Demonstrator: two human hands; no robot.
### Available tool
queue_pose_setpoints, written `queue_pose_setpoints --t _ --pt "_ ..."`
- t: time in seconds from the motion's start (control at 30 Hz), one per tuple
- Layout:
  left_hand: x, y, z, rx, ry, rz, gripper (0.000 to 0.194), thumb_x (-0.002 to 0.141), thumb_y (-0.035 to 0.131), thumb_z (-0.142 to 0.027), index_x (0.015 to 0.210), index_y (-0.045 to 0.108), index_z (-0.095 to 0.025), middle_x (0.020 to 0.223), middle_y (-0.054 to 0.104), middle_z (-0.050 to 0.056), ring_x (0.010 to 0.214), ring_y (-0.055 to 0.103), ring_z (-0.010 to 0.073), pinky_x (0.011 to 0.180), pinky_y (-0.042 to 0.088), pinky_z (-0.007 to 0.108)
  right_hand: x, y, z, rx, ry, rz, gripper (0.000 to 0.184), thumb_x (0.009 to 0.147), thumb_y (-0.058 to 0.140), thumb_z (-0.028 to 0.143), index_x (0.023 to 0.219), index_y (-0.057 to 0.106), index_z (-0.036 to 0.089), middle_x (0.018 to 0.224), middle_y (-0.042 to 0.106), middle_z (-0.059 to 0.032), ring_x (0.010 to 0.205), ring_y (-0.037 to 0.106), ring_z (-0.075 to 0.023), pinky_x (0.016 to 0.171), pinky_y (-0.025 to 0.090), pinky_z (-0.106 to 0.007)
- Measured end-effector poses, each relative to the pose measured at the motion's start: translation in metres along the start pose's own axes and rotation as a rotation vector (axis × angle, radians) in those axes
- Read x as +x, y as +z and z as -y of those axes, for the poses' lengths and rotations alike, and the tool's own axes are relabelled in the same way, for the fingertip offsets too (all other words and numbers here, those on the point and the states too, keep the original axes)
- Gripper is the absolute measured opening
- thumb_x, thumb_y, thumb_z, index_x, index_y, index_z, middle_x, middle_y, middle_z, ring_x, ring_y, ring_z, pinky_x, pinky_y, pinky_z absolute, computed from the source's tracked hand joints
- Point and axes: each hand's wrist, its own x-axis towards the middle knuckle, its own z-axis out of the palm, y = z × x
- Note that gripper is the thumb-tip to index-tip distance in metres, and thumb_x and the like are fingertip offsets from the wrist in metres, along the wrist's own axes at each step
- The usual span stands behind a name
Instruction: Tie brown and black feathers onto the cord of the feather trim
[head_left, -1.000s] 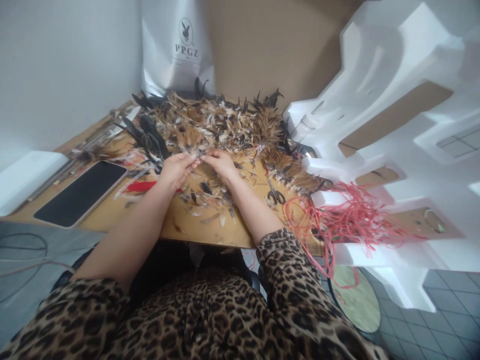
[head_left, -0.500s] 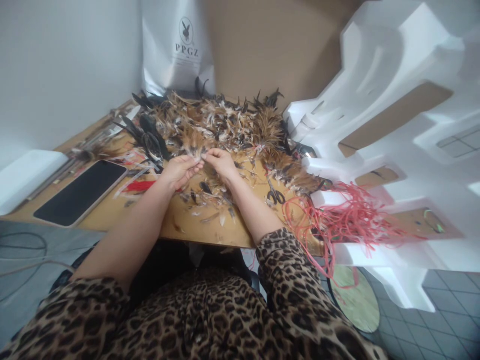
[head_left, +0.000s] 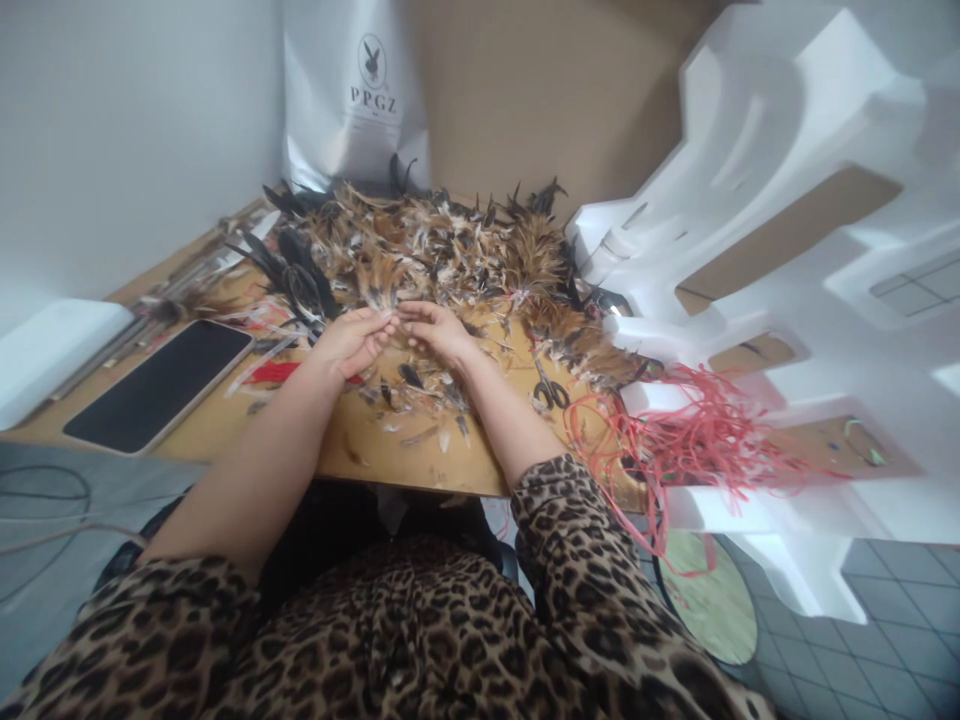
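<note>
My left hand [head_left: 354,342] pinches the pale base of a small bunch of brown feathers [head_left: 377,282] between thumb and fingers, tips fanned away from me. Against the same base, my right hand [head_left: 435,332] brings its closed fingertips together with those of the left; exactly what lies between them is too small to make out. Just beyond the hands spreads a heap of brown, white and black feathers [head_left: 442,235]. Loose feather bits [head_left: 420,400] lie on the wooden table [head_left: 405,460] below them. Long black feathers [head_left: 300,275] are piled to the left.
Scissors [head_left: 551,385] lie right of my right forearm. Red strings [head_left: 697,430] hang over white foam packing [head_left: 825,400] at the right. A phone [head_left: 161,385] and a red strip [head_left: 271,372] are at the left. Behind the heap stands a silver bag [head_left: 352,110].
My right hand has shifted slightly left, and its fingers are now stretched a little more toward the left fingertips. The feather bunch has moved slightly left.
</note>
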Motion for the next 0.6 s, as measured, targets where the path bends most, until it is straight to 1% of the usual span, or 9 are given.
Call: queue_pose_setpoints --t 0.07,0.17,0.23,0.3,0.4,0.47,0.5,0.6 --pt "-0.002 0.003 -0.001 -0.022 -0.005 0.007 0.017 0.079 0.056 0.000 0.066 0.064 -0.006 0.060 0.064 0.004 0.047 0.056 0.0021 0.047 0.045 0.008 -0.001 0.003 -0.002 0.014 0.008 0.057 0.037 0.066 0.068 0.015 0.102 0.059 0.018 0.098 0.068 -0.0014 0.051 0.055 -0.0038 0.041 0.037 -0.015" --pt "-0.005 0.005 -0.002 -0.049 -0.015 0.040 0.021 0.082 0.051 0.001 0.067 0.064 -0.005 0.056 0.062 0.004 0.046 0.056 0.0030 0.049 0.047 0.009 -0.002 0.008 -0.004 0.051 0.025 0.117 0.031 0.065 0.071 0.015 0.094 0.060 0.016 0.081 0.069 0.0002 0.057 0.059 -0.0057 0.049 0.045 -0.015" --pt "-0.006 0.005 -0.003 -0.059 -0.020 0.056 0.021 0.083 0.050 0.000 0.067 0.064 -0.005 0.054 0.061 0.004 0.045 0.056 0.0036 0.048 0.048 0.010 -0.001 0.009 -0.005 0.050 0.028 0.112 0.026 0.064 0.073 0.016 0.087 0.060 0.014 0.073 0.068 0.0008 0.058 0.059 -0.0061 0.055 0.048 -0.016" --pt "-0.005 0.004 -0.003 -0.064 -0.015 0.056 0.021 0.083 0.051 -0.001 0.067 0.064 -0.005 0.055 0.062 0.004 0.045 0.056 0.0039 0.048 0.048 0.010 0.000 0.008 -0.004 0.029 0.014 0.080 0.021 0.065 0.073 0.017 0.082 0.061 0.014 0.069 0.067 0.0008 0.058 0.059 -0.0062 0.058 0.049 -0.018" --pt "-0.004 0.003 -0.005 -0.060 0.003 0.026 0.021 0.084 0.051 -0.002 0.067 0.064 -0.006 0.058 0.063 0.004 0.047 0.057 0.0035 0.049 0.047 0.009 0.001 0.003 -0.001 -0.049 -0.018 0.034 0.013 0.070 0.068 0.017 0.081 0.062 0.013 0.067 0.066 0.0007 0.059 0.059 -0.0073 0.061 0.050 -0.020" --pt "-0.003 0.002 -0.005 -0.057 0.015 -0.004 0.020 0.083 0.052 -0.002 0.069 0.065 -0.007 0.062 0.065 0.004 0.050 0.058 0.0029 0.049 0.047 0.008 0.001 -0.001 0.002 -0.203 -0.068 0.008 0.010 0.075 0.061 0.017 0.083 0.064 0.013 0.066 0.064 0.0009 0.060 0.059 -0.0085 0.064 0.050 -0.023" --pt "-0.002 0.001 -0.005 -0.055 0.023 -0.015 0.019 0.083 0.052 -0.002 0.070 0.065 -0.007 0.065 0.066 0.004 0.051 0.058 0.0027 0.049 0.046 0.008 0.001 -0.003 0.004 -0.328 -0.122 -0.018 0.010 0.077 0.059 0.018 0.084 0.065 0.013 0.067 0.064 0.0004 0.062 0.059 -0.0094 0.067 0.050 -0.024" --pt "-0.001 0.001 -0.004 -0.057 0.028 -0.010 0.018 0.083 0.052 -0.002 0.071 0.065 -0.007 0.072 0.068 0.006 0.053 0.059 0.0029 0.048 0.046 0.008 0.000 -0.008 0.005 -0.786 -0.370 -0.152 0.017 0.079 0.053 0.014 0.085 0.069 0.013 0.081 0.065 -0.0040 0.081 0.059 -0.0140 0.082 0.047 -0.028"
